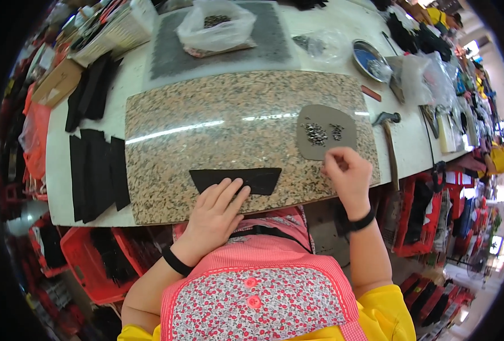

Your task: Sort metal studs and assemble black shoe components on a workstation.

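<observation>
A flat black piece (257,181), roughly a trapezoid, lies near the front edge of a speckled stone slab (206,102), its longer side facing away from the wearer. Fingers cover its lower left part, so I lose the outline there, and from my remote post I cannot make out its material. Small metal bits (315,135) sit in 2 main clusters on a grey pad (334,113) at the slab's right, too tiny and glinting for me to count.

The black piece lies under and just ahead of the left hand (216,210), which rests on it with fingers extended, grasping nothing I can see. It lies well to the left of the right hand (349,176), which is curled beside the pad's lower right edge, thumb and forefinger drawn close; I cannot tell whether a bit is pinched between them. The clusters lie just beyond that hand, to its left.

Farther out, a hammer (391,145) lies on the white table (58,170) right of the slab, and black strips (95,170) lie to its left. Beyond the slab, an open plastic bag (223,34) reaches the top of my view. Below the table's left side, a red crate (87,273) is partly hidden by the wearer's arm.
</observation>
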### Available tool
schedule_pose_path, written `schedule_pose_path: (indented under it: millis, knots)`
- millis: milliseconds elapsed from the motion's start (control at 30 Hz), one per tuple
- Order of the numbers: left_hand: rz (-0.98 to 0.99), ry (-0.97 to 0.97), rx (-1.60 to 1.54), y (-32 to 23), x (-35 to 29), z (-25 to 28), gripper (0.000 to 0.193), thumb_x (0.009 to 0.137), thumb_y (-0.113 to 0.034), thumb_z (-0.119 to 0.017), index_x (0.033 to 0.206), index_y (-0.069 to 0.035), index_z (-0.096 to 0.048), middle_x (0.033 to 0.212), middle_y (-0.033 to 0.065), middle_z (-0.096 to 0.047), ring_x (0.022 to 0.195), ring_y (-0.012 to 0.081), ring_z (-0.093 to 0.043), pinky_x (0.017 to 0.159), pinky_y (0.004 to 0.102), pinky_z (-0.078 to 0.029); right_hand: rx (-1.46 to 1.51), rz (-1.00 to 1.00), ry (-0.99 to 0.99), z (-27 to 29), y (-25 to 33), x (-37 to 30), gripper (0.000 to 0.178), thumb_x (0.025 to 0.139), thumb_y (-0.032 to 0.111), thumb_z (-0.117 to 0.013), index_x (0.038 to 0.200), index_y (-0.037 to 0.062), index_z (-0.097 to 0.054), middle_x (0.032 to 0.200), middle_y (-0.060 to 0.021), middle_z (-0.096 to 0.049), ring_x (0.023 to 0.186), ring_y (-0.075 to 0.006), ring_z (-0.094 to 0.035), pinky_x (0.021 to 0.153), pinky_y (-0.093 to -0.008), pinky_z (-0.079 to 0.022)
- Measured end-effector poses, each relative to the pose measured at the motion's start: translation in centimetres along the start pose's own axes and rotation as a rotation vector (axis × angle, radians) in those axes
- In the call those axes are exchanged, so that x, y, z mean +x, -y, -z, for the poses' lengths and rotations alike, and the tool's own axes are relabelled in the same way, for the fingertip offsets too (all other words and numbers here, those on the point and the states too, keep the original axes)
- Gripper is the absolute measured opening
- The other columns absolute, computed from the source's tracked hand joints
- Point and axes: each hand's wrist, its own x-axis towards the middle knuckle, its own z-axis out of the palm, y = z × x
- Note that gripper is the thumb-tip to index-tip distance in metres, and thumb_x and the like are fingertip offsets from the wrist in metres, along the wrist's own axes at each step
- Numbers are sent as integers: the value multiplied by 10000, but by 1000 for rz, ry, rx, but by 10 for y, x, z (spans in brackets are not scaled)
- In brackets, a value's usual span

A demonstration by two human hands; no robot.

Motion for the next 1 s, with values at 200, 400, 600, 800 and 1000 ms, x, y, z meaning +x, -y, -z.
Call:
schedule_pose_path:
  millis: [200, 400, 600, 800, 1000]
  knots:
    - [4, -7, 2, 0, -8, 4, 570, 750, -150, -667, 1287, -60, -501, 1362, 112, -440, 1211, 297, -448, 989, 418, -367, 456, -133, 538, -26, 71, -33, 94, 778, 3, -639, 871, -6, -642, 773, -44, -638, 706, -79, -625, 639, -223, -511]
    - [10, -14, -76, 3, -3, 9, 527, 745, -132, -666, 1246, -49, -526, 1324, 109, -470, 1172, 291, -473, 963, 415, -382, 520, -260, 534, -55, 72, -25, 94, 797, -23, -610, 886, -9, -636, 805, -81, -652, 695, -112, -636, 619, -245, -513]
    - [-8, -97, -121, 7, -3, 7, 436, 756, -98, -643, 1182, -35, -571, 1257, 111, -530, 1123, 284, -513, 950, 414, -391, 164, 81, 532, -73, 66, -21, 97, 742, -10, -680, 835, 13, -673, 766, -53, -584, 660, -135, -575, 603, -252, -455]
    - [-16, -151, -131, 10, 0, 7, 376, 751, -67, -627, 1125, -29, -604, 1187, 106, -578, 1067, 271, -547, 907, 400, -406, 172, 19, 545, -77, 70, -20, 77, 717, 39, -691, 792, 55, -688, 752, -81, -568, 702, -243, -590, 625, -325, -464]
    - [-21, -129, -134, 12, 8, 12, 320, 735, -68, -609, 1052, -35, -639, 1143, 92, -595, 1022, 257, -554, 878, 382, -409, 121, 68, 564, -79, 73, -12, 122, 696, 50, -708, 812, 54, -673, 728, -81, -582, 678, -246, -593, 617, -332, -468]
